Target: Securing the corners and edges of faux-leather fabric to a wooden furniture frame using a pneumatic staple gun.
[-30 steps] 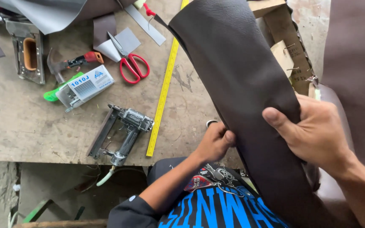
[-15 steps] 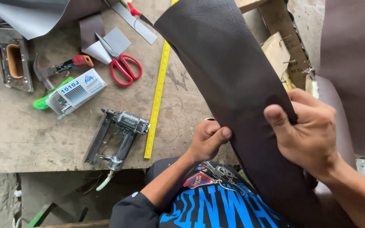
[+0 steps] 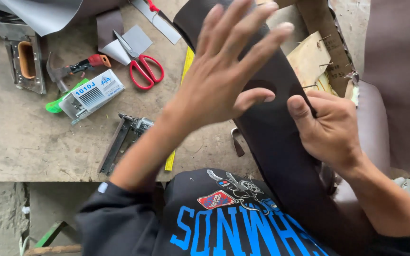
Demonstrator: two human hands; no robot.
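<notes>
A long strip of dark brown leather-like material [image 3: 281,142] runs diagonally from the bench down over my lap. My right hand [image 3: 330,130] grips its right edge, thumb pressed on top. My left hand [image 3: 224,76] is raised over the strip with fingers spread wide, palm down, holding nothing; whether it touches the material I cannot tell.
On the worn wooden bench [image 3: 20,137] lie red-handled scissors [image 3: 141,66], a yellow measuring tape [image 3: 186,61], a pneumatic stapler [image 3: 122,144], a box of staples [image 3: 93,92], a hammer [image 3: 72,68], a metal tool [image 3: 22,61] and grey material scraps [image 3: 124,45]. Brown upholstery [image 3: 397,80] sits at right.
My left hand let go of the strip's lower left edge, rose and opened flat over the strip. My right hand kept its grip. The view shifted slightly.
</notes>
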